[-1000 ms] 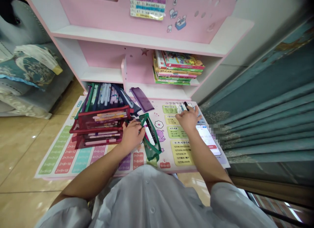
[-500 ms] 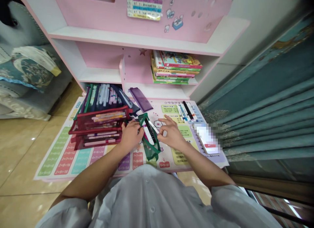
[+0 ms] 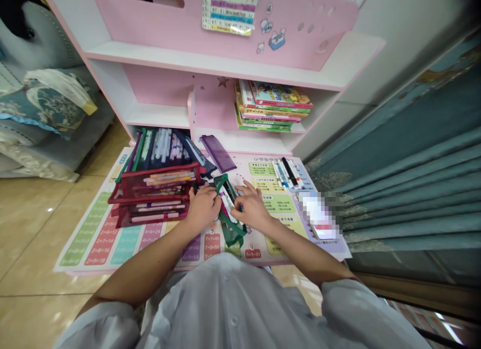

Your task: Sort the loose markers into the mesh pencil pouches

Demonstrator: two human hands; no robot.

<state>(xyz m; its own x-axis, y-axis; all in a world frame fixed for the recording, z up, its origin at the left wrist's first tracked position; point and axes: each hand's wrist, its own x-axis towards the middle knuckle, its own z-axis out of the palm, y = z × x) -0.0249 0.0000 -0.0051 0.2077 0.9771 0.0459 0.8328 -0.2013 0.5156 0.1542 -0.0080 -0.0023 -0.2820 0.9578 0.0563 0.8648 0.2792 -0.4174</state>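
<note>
A green mesh pencil case [image 3: 233,233] lies unzipped in front of me, with several pens in it. My left hand [image 3: 203,207] holds its left edge, fingers curled against the mesh. A white marker [image 3: 228,199] lies lengthwise in the opening beside darker pens. My right hand [image 3: 251,205] pinches this marker near its lower end with thumb and forefinger, the other fingers raised. Left of my left hand sit red mesh pencil cases [image 3: 158,181] filled with pens.
Behind the red cases stand more pen-filled cases [image 3: 161,146]. A flat purple mesh case [image 3: 220,154] lies by the shelf. At the right are several loose markers [image 3: 287,173] and a phone [image 3: 318,216]. Books [image 3: 274,106] are stacked on the pink shelf unit [image 3: 158,88].
My right hand has moved left and slightly down, bringing the white marker from above the green case's right edge into its opening. My left hand keeps its hold on the case.
</note>
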